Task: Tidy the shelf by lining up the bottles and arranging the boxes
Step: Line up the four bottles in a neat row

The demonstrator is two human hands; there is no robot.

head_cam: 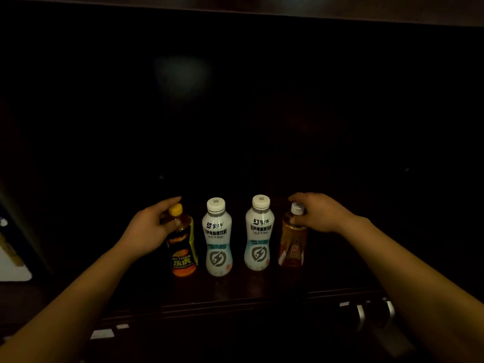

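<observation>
Dark glossy shelf (pixel 235 289), four waisted plastic bottles (pixel 216 237), hands on outermost.

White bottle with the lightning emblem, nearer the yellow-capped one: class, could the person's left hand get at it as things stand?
Probably not at once: the left hand grips the yellow-capped black-and-orange bottle. The white plastic bottle stands right beside it, uncovered, so letting go should free the way.

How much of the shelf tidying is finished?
Four bottles already stand in a row. The left hand holds the yellow-capped dark bottle; the right hand holds the white-capped amber bottle, beside two white plastic bottles. No boxes show, so those remain.
</observation>
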